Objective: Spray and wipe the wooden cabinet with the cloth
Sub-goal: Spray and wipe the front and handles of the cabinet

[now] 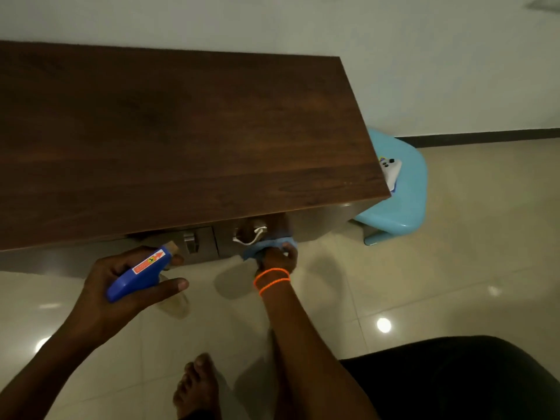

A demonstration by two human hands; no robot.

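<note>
Seen from above, a long dark brown wooden cabinet (181, 140) stands against a pale wall, its top bare and its front face mostly hidden beneath the overhanging edge. The person's right hand (277, 257), with two orange bands at the wrist, is closed around a bunched blue cloth (260, 248) and presses it against the cabinet front just beside a curved silver metal handle (250, 234). The left hand (121, 283) is wrapped around a blue plastic spray bottle (138, 274) with an orange label, its nozzle aimed toward the cabinet front near a second, squarer metal handle (190, 242); the index finger seems to rest at the trigger, though the view there is dim.

The step in hand looks like wiping the front around the handles. To do it well, the cloth should stay flat against the wood, pass behind and around the curved handle, and follow the grain in overlapping strokes. A light spray is enough, aimed clear of the wiping hand.

A light blue plastic stool (403, 195) stands just beside the cabinet's right end.
</note>
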